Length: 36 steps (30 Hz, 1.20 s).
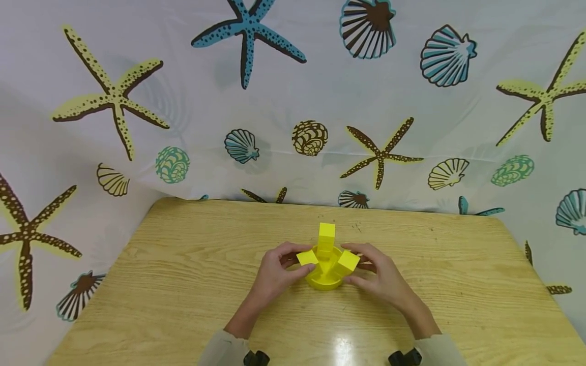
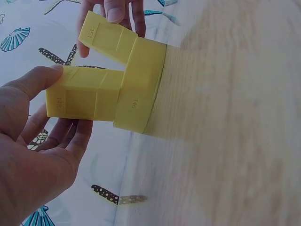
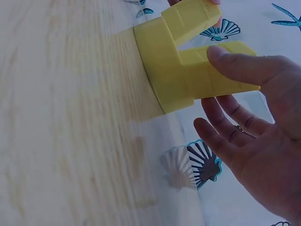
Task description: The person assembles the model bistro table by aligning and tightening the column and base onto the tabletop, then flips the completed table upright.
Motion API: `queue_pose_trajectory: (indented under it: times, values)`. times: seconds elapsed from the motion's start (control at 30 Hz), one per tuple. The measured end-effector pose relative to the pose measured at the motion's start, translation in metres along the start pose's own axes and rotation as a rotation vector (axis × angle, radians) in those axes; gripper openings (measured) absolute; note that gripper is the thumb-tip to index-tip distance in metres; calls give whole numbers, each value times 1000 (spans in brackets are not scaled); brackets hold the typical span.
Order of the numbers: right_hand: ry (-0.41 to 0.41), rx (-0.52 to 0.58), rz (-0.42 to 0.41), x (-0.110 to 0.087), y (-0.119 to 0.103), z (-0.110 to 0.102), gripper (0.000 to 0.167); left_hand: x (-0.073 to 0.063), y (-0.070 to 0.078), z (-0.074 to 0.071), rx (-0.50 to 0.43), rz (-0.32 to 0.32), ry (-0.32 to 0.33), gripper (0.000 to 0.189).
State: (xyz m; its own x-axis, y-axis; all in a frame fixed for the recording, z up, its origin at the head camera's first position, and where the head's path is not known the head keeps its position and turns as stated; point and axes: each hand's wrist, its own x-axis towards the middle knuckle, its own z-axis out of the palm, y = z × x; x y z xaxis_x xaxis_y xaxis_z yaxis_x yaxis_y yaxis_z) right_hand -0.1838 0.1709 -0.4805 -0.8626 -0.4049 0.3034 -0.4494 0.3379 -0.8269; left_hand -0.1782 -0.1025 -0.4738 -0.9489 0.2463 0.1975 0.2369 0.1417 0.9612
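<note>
A round yellow base stands on the wooden table, with three yellow square-ended blocks rising from it. My left hand pinches the left block between thumb and fingers; raised numbers show on its side in the left wrist view. On the other side, my right hand grips the right block, its thumb on one face and fingers beneath in the right wrist view. The back block stands upright, untouched by either hand. Both held blocks lean outward and meet the base.
The wooden table spreads around the yellow pieces. Behind it and at both sides hangs a white cloth printed with starfish and shells. Dark wrist devices sit at the sleeve ends, near the bottom edge.
</note>
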Motion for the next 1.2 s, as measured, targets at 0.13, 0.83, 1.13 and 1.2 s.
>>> queue_pose_trajectory:
  times: [0.13, 0.83, 1.13, 1.2]
  values:
    - [-10, -20, -6, -1, 3, 1, 61, 0, 2, 0, 2, -13, -3, 39]
    - [33, -28, 13, 1, 3, 7, 55, 2, -4, -8, -25, -18, -55, 41]
    - [18, 8, 19, -1, 3, 10, 52, 3, -4, -12, -53, -10, -83, 39]
    - [12, 11, 17, -1, 2, 10, 53, 3, -4, -12, -60, -8, -83, 40]
